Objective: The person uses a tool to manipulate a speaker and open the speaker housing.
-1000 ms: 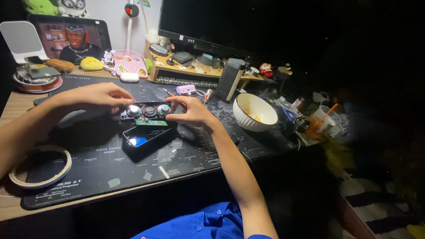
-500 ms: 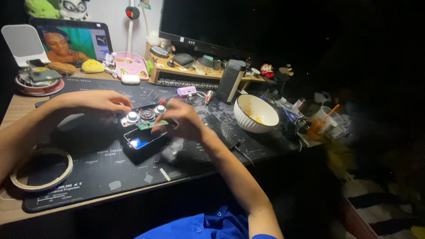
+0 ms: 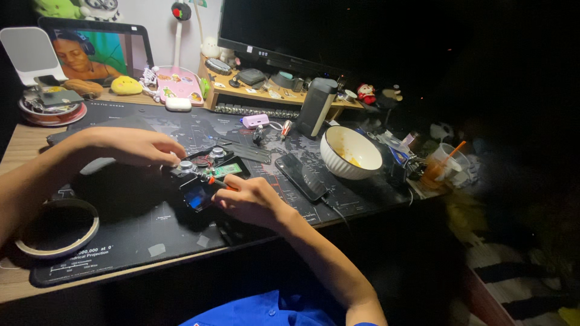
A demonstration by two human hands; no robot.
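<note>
The opened gadget [image 3: 205, 175] lies on the desk mat [image 3: 121, 235], tape roll [image 3: 57, 228] to its left, bowl [image 3: 350, 154] right.

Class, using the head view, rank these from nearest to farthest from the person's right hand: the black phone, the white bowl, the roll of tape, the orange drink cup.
From the right hand:
1. Black phone, just to its right on the mat.
2. White bowl, beyond the phone, right.
3. Roll of tape, far left, and orange drink cup, far right: too close to call.
</note>
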